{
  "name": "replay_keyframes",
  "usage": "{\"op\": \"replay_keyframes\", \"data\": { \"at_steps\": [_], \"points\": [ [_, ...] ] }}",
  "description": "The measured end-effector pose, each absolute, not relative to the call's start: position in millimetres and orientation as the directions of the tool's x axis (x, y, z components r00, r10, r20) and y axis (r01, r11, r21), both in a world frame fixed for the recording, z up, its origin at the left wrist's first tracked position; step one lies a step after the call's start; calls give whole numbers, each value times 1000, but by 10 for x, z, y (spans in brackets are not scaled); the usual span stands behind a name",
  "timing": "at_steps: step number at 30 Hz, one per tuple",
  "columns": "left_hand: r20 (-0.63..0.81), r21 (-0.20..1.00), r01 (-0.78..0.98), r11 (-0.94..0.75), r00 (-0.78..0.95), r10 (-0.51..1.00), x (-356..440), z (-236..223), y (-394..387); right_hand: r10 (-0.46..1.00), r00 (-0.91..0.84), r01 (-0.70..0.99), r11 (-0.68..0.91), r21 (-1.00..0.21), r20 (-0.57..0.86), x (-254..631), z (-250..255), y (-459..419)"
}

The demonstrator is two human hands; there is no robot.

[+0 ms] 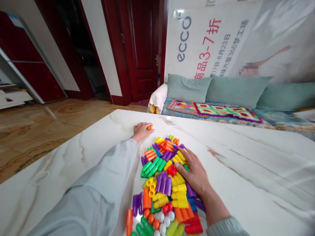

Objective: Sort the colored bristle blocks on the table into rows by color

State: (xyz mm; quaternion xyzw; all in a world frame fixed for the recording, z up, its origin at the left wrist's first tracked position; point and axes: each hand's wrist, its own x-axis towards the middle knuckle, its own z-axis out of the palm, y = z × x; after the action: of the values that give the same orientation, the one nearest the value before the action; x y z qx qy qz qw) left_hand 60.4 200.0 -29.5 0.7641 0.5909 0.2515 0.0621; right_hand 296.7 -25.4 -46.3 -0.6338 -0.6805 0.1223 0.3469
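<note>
A heap of bright plastic building pieces in yellow, purple, green, orange, red and blue lies on a white marble table. My left hand reaches past the far end of the heap and is closed on a small orange piece. My right hand rests palm down on the heap's right side, fingers spread over yellow and red pieces. Small red, white and orange balls sit at the near end of the heap.
Beyond the table's far edge stands a sofa with teal cushions and a colourful crocheted mat. A dark red door and a printed banner fill the back wall. Tiled floor lies left.
</note>
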Motion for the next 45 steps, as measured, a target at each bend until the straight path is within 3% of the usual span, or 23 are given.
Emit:
{"op": "replay_keyframes", "data": {
  "at_steps": [10, 15, 20, 23, 27, 32, 35, 38, 40, 45],
  "points": [
    [441, 440, 754, -488, 293, 849, 822, -374, 1734, 947, 35, 787, 171, -592, 320, 2944, -456, -252],
    [518, 404, 725, -558, 322, 793, 687, -373, 1574, 936, 35, 811, 178, -557, 351, 2941, -462, -253],
    [592, 400, 720, -567, 269, 759, 651, -165, 1413, 932, 34, 828, 176, -533, 360, 2938, -470, -242],
    [643, 460, 619, -636, 262, 720, 774, 34, 1187, 930, 29, 823, 186, -536, 367, 2938, -467, -241],
    [595, 523, 396, -755, 464, 656, 1028, 166, 816, 922, 16, 814, 213, -540, 387, 2949, -472, -232],
    [467, 417, 289, -861, 745, 476, 1194, 176, 623, 922, 10, 789, 231, -569, 388, 2986, -521, -192],
    [408, 366, 252, -896, 822, 398, 1133, 271, 541, 922, 51, 761, 213, -613, 383, 3008, -546, -172],
    [419, 375, 298, -878, 790, 448, 881, 406, 285, 922, 89, 676, 221, -703, 376, 3014, -545, -164],
    [411, 442, 351, -826, 739, 534, 600, 448, -19, 925, 140, 564, 218, -796, 353, 3011, -530, -159],
    [245, 591, 466, -658, 674, 697, -215, 201, -1014, 865, 424, 36, 279, -960, 268, 3063, -475, -146]
  ]
}}
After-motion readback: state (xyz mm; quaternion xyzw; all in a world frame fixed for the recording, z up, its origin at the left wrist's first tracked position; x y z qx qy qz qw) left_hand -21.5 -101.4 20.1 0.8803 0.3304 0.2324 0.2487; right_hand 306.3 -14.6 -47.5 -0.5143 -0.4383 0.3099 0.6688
